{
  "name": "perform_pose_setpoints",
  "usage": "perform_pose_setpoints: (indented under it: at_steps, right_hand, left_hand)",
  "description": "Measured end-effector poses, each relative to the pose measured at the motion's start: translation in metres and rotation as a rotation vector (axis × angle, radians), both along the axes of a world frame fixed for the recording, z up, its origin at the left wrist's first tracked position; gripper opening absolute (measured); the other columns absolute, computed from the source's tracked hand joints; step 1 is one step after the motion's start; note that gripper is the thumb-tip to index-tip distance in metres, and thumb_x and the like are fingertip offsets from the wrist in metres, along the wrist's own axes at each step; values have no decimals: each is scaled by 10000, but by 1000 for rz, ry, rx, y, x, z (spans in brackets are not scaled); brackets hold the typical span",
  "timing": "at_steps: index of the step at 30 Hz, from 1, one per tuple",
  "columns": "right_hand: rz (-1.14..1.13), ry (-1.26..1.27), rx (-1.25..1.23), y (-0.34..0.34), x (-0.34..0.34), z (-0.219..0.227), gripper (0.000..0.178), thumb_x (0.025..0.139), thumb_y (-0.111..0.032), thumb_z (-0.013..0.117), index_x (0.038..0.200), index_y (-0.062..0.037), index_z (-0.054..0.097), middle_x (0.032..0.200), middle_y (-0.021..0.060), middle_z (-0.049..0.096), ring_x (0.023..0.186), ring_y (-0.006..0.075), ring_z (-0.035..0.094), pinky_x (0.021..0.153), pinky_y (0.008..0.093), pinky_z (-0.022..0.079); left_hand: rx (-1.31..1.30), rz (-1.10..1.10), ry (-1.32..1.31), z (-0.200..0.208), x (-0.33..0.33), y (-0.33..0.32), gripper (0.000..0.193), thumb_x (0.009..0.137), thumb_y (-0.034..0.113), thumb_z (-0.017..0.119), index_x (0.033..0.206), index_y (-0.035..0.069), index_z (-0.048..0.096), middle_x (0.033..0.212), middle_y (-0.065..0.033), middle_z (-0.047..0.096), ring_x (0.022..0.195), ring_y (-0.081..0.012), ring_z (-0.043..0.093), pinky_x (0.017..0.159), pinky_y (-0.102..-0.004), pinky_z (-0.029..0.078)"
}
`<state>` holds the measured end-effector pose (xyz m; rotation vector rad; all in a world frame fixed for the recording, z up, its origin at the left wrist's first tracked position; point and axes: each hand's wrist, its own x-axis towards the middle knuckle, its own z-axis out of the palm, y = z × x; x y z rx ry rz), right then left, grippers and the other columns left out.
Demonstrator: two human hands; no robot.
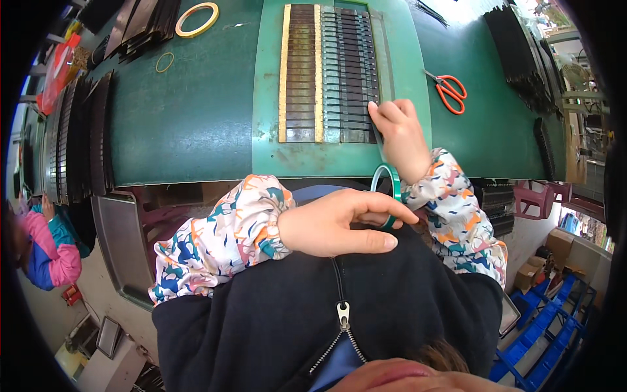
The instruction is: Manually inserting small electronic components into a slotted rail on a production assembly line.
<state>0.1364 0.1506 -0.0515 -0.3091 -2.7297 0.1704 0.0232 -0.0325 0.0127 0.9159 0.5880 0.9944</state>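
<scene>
My left hand [336, 222] is in front of my chest, its fingers hooked through a roll of green tape [397, 184]. The roll hangs upright just off the table's front edge. From it a narrow length of tape [379, 145] runs up to my right hand [403, 140]. That hand is closed, with bent fingers pinching the tape by the right edge of a panel of dark strips [349, 78]; the tape's end is hidden under the fingers. The strips lie side by side in rows, with yellowish bands [319, 72] along the panel's left side and middle.
The panel lies on a light green mat [271, 157] on a dark green table [183, 124]. Red-handled scissors [450, 93] lie to the right. A yellow tape roll [197, 19] and a rubber band [165, 62] are at the far left. Stacks of dark strips [519, 59] flank both sides.
</scene>
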Motion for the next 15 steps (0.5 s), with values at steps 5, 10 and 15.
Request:
perform_pose_setpoints:
  at_steps: [5,10,15]
  right_hand:
    - [-15,-36,-39,-6,7,15,335,761,-48,604,1086,18,652,903,63,569,893,284,530,769,332,490]
    - [-5,-31,-74,-17,16,7,363,759,-51,598,1114,17,636,904,61,568,892,277,523,776,346,488]
    - [28,-73,-73,-21,21,22,384,757,-53,597,1134,19,625,895,62,563,893,263,514,782,352,485]
  left_hand:
    - [-65,5,-83,-5,0,1,444,938,83,588,1360,1,477,1408,-106,481,1293,-188,467,1087,-353,358]
    - [-113,49,-156,-7,1,2,419,941,54,570,1345,-13,480,1395,-123,492,1280,-192,481,1082,-349,367]
    - [-111,125,-145,-9,1,6,393,978,130,532,1340,-11,474,1326,-144,551,1225,-204,533,1062,-358,388]
